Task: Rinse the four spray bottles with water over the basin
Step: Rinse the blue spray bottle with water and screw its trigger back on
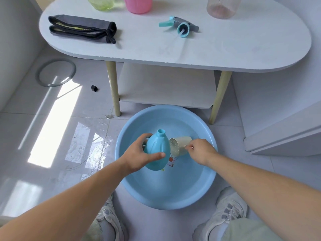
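My left hand [139, 154] grips a light blue spray bottle body [157, 151], capless, its open neck pointing up and away, over the blue basin [205, 186] on the floor. My right hand [199, 150] holds a beige cup [178, 145] by its handle, tipped on its side with its mouth toward the bottle. The bottle's teal and grey spray head [180, 26] lies on the white table [225, 49]. At the table's far edge stand a green bottle [101, 3], a pink bottle [138, 5] and a clear pinkish bottle [223, 7], all cut off by the frame.
A folded dark grey cloth [83, 28] lies on the table's left. On the tiled floor are a grey ring [55, 73], a small black cube [94, 88] and a wet patch [90, 145] left of the basin. My two shoes [229, 211] flank the basin's near side.
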A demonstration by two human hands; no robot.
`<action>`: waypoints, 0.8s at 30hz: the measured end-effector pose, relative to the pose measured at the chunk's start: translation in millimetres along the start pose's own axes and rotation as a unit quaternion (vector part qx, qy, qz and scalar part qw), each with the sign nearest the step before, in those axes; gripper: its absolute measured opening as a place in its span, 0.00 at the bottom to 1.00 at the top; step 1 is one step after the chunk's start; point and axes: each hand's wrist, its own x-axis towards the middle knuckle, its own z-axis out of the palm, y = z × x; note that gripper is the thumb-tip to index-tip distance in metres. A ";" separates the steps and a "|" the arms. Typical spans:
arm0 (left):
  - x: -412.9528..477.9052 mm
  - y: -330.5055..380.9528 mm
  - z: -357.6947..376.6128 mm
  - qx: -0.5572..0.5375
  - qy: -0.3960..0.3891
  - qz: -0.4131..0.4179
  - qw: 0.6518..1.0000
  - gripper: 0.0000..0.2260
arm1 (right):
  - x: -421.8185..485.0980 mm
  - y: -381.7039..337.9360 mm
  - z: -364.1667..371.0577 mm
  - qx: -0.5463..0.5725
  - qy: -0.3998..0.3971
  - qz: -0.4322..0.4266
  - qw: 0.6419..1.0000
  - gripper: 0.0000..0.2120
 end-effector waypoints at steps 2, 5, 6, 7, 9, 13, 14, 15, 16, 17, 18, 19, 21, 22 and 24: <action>-0.4 2.8 -2.8 0.002 0.006 0.007 1.000 0.42 | 2.7 2.1 -2.9 0.081 0.002 0.024 0.996 0.19; -1.0 9.1 -11.2 0.009 0.015 0.019 1.000 0.43 | 3.2 6.6 -11.8 0.165 0.009 0.037 0.986 0.18; -1.6 12.8 -15.0 0.011 0.017 0.025 0.999 0.44 | 1.5 7.4 -16.4 0.190 0.009 0.039 0.981 0.17; -2.4 17.3 -18.6 0.014 0.017 0.032 0.999 0.45 | 0.2 8.6 -20.0 0.221 0.007 0.042 0.974 0.17; -5.4 29.9 -26.3 0.023 0.016 0.050 0.998 0.44 | -4.8 7.9 -30.4 0.285 0.005 0.042 0.957 0.18; -11.1 59.5 -43.7 0.038 0.016 0.088 0.995 0.35 | -22.1 2.1 -61.1 0.359 0.019 -0.003 0.933 0.17; -12.6 67.2 -48.5 0.047 0.017 0.099 0.994 0.36 | -27.8 0.0 -69.5 0.367 0.020 -0.012 0.930 0.19; -14.8 75.7 -53.1 0.055 0.018 0.112 0.992 0.36 | -34.4 -2.8 -78.2 0.375 0.023 -0.018 0.926 0.20; -17.7 84.6 -58.0 0.063 0.017 0.124 0.990 0.36 | -42.4 -6.5 -87.9 0.386 0.031 -0.026 0.921 0.19; -20.3 93.2 -62.4 0.067 0.012 0.132 0.989 0.36 | -49.6 -9.3 -97.4 0.401 0.041 -0.033 0.915 0.17; -23.9 101.4 -67.2 0.072 0.004 0.138 0.988 0.35 | -57.4 -12.3 -107.6 0.418 0.052 -0.039 0.906 0.16; -27.9 109.6 -71.2 0.077 -0.004 0.144 0.987 0.36 | -65.0 -13.9 -117.3 0.434 0.060 -0.048 0.898 0.16; -35.3 123.9 -78.7 0.088 -0.012 0.155 0.984 0.39 | -82.4 -18.7 -137.5 0.451 0.065 -0.072 0.887 0.16; -39.8 131.3 -81.7 0.092 -0.012 0.161 0.983 0.40 | -91.6 -21.9 -147.6 0.455 0.069 -0.085 0.884 0.16; -48.9 144.3 -85.6 0.095 -0.016 0.169 0.981 0.41 | -107.3 -27.2 -165.5 0.468 0.082 -0.109 0.873 0.15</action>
